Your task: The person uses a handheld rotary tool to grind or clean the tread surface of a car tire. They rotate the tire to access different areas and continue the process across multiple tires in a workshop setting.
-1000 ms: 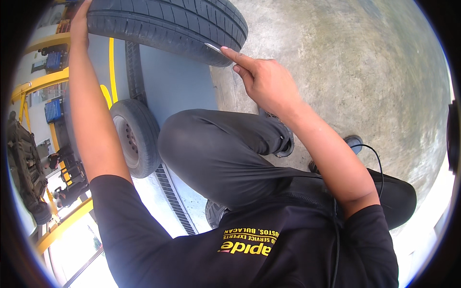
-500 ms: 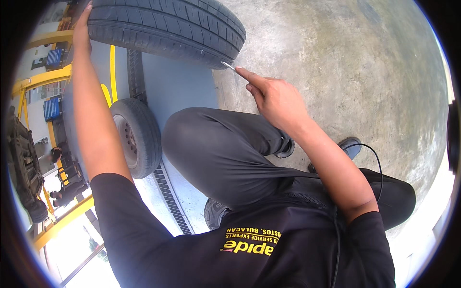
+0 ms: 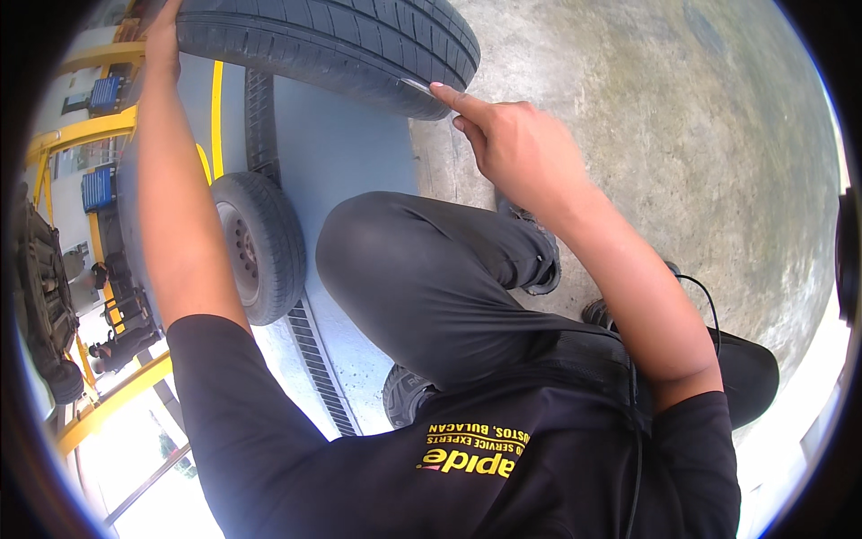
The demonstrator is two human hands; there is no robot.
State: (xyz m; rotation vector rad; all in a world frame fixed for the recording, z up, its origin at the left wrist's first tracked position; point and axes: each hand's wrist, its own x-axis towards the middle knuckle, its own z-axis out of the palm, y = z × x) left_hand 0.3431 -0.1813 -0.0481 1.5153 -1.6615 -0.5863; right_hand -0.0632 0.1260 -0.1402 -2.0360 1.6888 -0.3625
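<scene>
A black tire (image 3: pixel 359 56) stands at the top of the view, its grooved tread facing me and its upper part cut off. At its left side my left hand (image 3: pixel 162 45) grips it, with the fingers partly outside the view. My right hand (image 3: pixel 521 144) is closed on a thin silver metal tool (image 3: pixel 417 86), index finger stretched along it. The tool's tip touches the tire near the lower right edge of the tread. Its handle is hidden in my palm.
A second tire on a steel wheel (image 3: pixel 256 247) stands left of my bent knee (image 3: pixel 377 269). A floor grate (image 3: pixel 319 368) runs beside it. Yellow posts (image 3: pixel 85 130), blue boxes (image 3: pixel 99 189) and a raised vehicle's underside (image 3: pixel 40 278) are at the left. Concrete floor (image 3: pixel 664 135) lies at right.
My right hand and the tool have moved up and slightly left along the tire's edge. The tire appears slightly farther right and higher in view.
</scene>
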